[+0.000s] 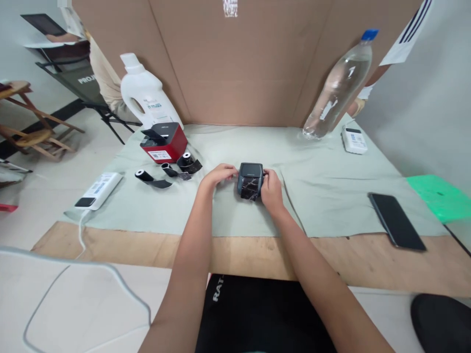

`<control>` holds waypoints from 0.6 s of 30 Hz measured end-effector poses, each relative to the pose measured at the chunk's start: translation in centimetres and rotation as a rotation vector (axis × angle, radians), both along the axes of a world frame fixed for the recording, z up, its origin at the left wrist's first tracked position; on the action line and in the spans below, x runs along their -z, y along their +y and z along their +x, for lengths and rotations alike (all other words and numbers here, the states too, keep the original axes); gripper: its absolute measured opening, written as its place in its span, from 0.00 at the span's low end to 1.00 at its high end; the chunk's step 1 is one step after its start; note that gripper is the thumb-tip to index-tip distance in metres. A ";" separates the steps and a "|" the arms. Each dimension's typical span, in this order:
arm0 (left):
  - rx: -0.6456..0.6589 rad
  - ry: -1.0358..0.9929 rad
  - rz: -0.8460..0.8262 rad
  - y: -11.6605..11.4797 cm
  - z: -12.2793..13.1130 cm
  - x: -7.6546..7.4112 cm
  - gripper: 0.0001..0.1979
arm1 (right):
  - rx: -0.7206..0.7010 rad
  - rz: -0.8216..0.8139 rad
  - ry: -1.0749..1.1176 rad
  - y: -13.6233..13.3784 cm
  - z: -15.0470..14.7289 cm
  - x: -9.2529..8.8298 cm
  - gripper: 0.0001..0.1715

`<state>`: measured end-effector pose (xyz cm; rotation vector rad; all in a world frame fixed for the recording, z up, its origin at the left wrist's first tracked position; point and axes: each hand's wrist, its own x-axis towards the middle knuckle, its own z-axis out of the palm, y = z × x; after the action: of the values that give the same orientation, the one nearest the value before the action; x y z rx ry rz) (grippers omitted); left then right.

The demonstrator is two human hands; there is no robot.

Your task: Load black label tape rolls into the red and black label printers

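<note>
On the cloth in front of me stands a small dark grey boxy device (pixel 251 170), with a black marbled strip (pixel 250 188) hanging down its front. My right hand (pixel 272 192) is closed round the device's right side, thumb near the top. The fingertips of my left hand (pixel 220 174) are bent together against its left edge, partly hidden by the hand itself. Left of my hands lie black rolls with loose tails: one roll (pixel 144 177), a second roll (pixel 170 170) and a third roll (pixel 187 161). Behind them sits a red and black box-shaped device (pixel 168 143).
A white jug (pixel 147 93) and a tilted water bottle (pixel 340 88) stand before a cardboard panel (pixel 239 68). White power banks lie left (pixel 100 190) and right (pixel 354 140). A phone (pixel 397 220) lies near the right front edge. People are partly visible beyond the panel.
</note>
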<state>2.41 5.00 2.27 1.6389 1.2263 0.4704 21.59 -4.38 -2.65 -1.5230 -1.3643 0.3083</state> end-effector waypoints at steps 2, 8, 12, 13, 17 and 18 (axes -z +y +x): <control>0.002 -0.012 0.004 -0.1 0.0 0.1 0.07 | 0.039 0.055 -0.093 -0.7 -0.3 -0.4 0.23; 0.003 -0.023 0.031 0.0 0.1 0.4 0.08 | -0.378 0.423 -0.664 -2.3 -0.7 -1.4 0.17; 0.020 -0.049 0.109 -0.1 -0.3 1.8 0.11 | -0.816 0.592 -0.971 -2.4 -1.8 -2.4 0.11; 0.009 -0.045 0.178 -0.3 -0.4 2.3 0.14 | -0.904 0.572 -1.018 -2.5 -2.2 -2.7 0.11; 0.002 0.043 0.499 -1.9 -1.0 3.8 0.23 | -1.095 0.402 -1.096 -3.5 -4.0 -2.9 0.08; 0.007 0.081 0.555 -2.5 -1.0 3.9 0.24 | -1.105 0.367 -1.085 -3.8 -4.3 -2.8 0.07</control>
<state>1.44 2.55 -1.65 2.1418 1.2136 0.7985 17.30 -8.19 0.13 -0.4081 -2.8615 -0.1705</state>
